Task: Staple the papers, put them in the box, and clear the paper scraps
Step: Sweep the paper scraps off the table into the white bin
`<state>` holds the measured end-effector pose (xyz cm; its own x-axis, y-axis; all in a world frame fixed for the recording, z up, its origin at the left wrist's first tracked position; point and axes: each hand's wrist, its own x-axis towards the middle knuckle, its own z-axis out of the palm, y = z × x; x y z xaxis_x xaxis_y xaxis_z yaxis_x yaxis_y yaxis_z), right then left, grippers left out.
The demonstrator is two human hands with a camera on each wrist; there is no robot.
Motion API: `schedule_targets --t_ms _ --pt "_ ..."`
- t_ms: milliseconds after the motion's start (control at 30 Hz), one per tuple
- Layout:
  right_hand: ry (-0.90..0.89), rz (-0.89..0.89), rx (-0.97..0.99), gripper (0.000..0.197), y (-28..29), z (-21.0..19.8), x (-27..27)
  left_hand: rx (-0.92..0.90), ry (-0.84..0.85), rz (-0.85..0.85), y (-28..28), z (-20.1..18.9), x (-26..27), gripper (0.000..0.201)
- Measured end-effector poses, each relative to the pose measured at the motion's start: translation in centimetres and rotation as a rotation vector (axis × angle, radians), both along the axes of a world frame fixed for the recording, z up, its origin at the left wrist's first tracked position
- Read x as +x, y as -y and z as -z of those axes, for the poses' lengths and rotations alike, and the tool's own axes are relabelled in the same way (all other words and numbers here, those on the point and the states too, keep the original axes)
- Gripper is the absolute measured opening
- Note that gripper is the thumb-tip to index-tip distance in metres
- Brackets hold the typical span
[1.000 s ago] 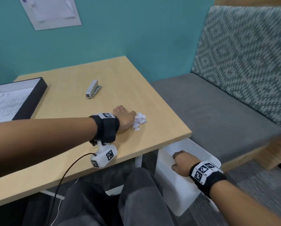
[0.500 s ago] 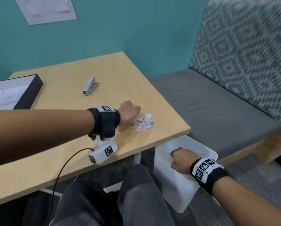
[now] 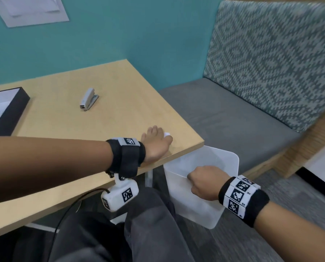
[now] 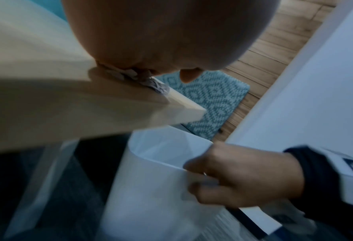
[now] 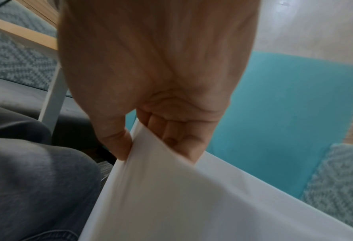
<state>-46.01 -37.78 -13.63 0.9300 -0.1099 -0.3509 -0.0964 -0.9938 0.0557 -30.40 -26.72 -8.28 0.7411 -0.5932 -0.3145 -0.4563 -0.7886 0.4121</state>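
My left hand (image 3: 164, 138) lies cupped on the wooden table (image 3: 120, 110) near its front right corner, over a small heap of white paper scraps (image 4: 139, 79). One scrap (image 3: 167, 133) peeks out by the fingers; the others are hidden in the head view. The scraps sit close to the table's edge. My right hand (image 3: 201, 181) grips the near rim of a white plastic bin (image 3: 224, 159), thumb outside and fingers inside (image 5: 171, 135), holding it just below that corner. A grey stapler (image 3: 88, 99) lies further back on the table. The black box (image 3: 12, 110) with papers in it is at the far left.
A grey bench seat (image 3: 224, 114) with a patterned backrest (image 3: 271, 53) stands right of the table. My legs in dark trousers (image 3: 139, 224) are under the table's front edge. A teal wall (image 3: 120, 31) runs behind, with a sheet (image 3: 31, 10) pinned to it.
My left hand has slid the scraps right, toward the table's corner, and now covers them. The bin in my right hand has come up closer under that corner.
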Motion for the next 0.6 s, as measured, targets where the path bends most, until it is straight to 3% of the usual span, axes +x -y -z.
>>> schedule_targets --t_ms 233,433,600 --pt "0.055 -0.013 -0.019 0.023 -0.9 -1.8 -2.1 0.020 -0.006 0.059 0.8 0.5 -3.7 0.084" --pt "0.081 -0.018 -0.001 0.023 -1.1 -2.6 -3.2 -0.028 -0.031 0.032 2.1 -0.6 -7.7 0.066" --pt "0.045 -0.023 -0.024 0.028 -1.1 -2.9 -3.7 -0.082 -0.062 0.193 3.1 -0.5 -10.9 0.084"
